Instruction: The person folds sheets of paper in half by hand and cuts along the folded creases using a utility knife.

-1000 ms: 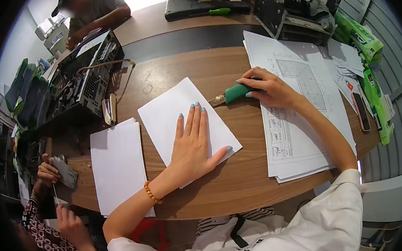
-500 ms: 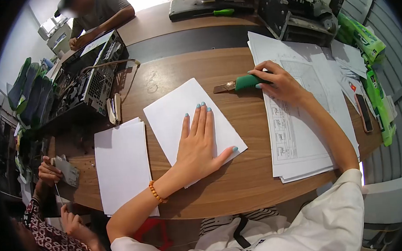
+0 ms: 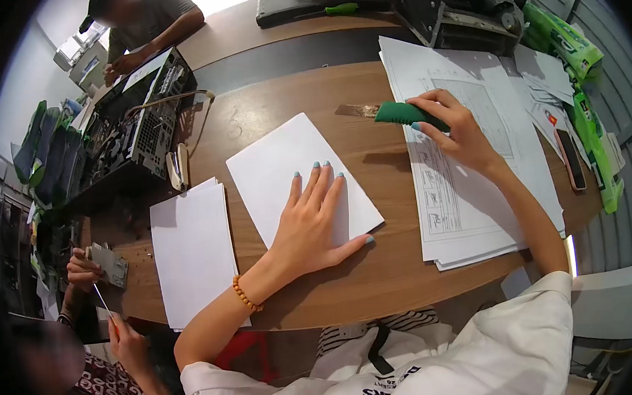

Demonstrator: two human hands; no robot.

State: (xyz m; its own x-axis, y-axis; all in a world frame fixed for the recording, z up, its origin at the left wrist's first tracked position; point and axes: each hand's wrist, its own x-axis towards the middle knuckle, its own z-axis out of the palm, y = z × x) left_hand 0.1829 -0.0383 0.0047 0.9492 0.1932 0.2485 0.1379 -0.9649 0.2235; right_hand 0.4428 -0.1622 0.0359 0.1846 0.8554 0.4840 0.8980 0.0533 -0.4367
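Note:
My left hand [image 3: 307,223] lies flat with fingers spread on a stack of white paper [image 3: 270,157] in the middle of the wooden table. My right hand [image 3: 460,131] is closed around the green handle of a utility knife [image 3: 405,114]. Its worn metal blade points left, and the knife is held above the table, casting a shadow below. Under my right forearm are large printed drawing sheets [image 3: 469,217]. To the left of my left hand sits another stack of white paper [image 3: 193,252].
An opened computer case [image 3: 135,136] stands at the left, with a stapler [image 3: 177,167] beside it. A phone [image 3: 570,159] and green packages [image 3: 563,41] lie at the right. One person sits across; another at lower left holds a metal part [image 3: 109,264] and a screwdriver [image 3: 104,299].
My right hand has raised the utility knife off the table and shifted it slightly right. My left hand stays on the paper, its fingers a little more spread. The view has tilted slightly.

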